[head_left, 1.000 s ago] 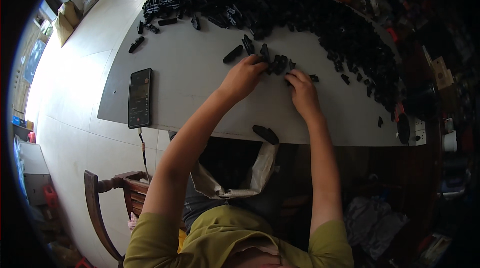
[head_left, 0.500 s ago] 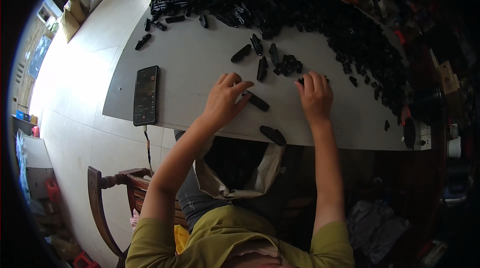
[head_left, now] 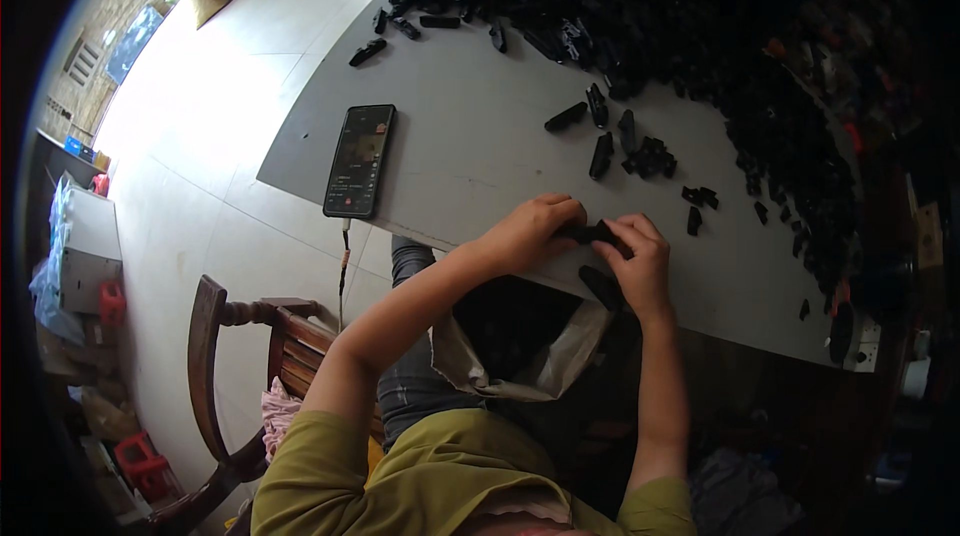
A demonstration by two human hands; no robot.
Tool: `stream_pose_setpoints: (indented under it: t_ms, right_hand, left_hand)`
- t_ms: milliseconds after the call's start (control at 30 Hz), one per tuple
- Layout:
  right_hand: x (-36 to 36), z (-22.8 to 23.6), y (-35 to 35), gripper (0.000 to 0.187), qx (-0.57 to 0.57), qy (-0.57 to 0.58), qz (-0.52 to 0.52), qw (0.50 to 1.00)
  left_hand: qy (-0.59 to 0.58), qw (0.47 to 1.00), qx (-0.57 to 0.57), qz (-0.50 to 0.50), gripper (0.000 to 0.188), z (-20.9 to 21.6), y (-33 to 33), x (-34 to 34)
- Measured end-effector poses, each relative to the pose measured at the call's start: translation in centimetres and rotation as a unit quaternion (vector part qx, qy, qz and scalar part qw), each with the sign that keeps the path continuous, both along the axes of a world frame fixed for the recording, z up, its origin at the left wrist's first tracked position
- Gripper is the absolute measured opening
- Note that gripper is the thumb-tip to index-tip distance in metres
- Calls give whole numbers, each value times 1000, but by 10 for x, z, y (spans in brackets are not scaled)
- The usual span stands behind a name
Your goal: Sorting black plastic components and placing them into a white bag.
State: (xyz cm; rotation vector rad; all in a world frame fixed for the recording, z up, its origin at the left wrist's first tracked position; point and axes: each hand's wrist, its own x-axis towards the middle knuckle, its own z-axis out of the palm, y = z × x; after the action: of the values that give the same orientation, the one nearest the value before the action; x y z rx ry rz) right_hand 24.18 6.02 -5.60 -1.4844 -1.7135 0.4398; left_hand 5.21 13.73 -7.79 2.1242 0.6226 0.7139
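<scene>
Close to the table's near edge, my left hand (head_left: 538, 230) and my right hand (head_left: 642, 264) have come together on one long black plastic piece (head_left: 592, 233). Fingers of both hands are closed on it, the left at one end and the right at the other; they partly cover it. Just below, a second long black piece (head_left: 600, 288) lies at the edge beside my right wrist. Beyond the hands lie several more long pieces (head_left: 601, 155), a cluster of small black parts (head_left: 652, 160), and a few loose small parts (head_left: 700, 197).
A big heap of black parts (head_left: 780, 126) covers the table's far and right sides. A phone (head_left: 360, 161) with a cable lies at the left on the grey tabletop (head_left: 450, 136). An open pale sack (head_left: 455, 356) hangs below the near edge. A wooden chair (head_left: 208, 366) stands left.
My right hand has come back toward the near edge and met my left hand at the long black piece. The whole view has shifted, with the table now farther right.
</scene>
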Motion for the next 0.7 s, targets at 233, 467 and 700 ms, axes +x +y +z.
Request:
stream_pose_setpoints:
  t_ms: [233, 467, 700]
  right_hand:
    - [11, 9, -5, 28, -48, -127, 38, 990]
    - [7, 25, -10, 22, -88, -258, 36, 961]
    - [3, 7, 5, 17, -50, -210, 83, 973]
  left_hand:
    - [-11, 999, 0, -36, 21, 4, 9, -5]
    - [-13, 998, 7, -56, 21, 4, 13, -8]
    - [-25, 998, 15, -53, 24, 2, 15, -4]
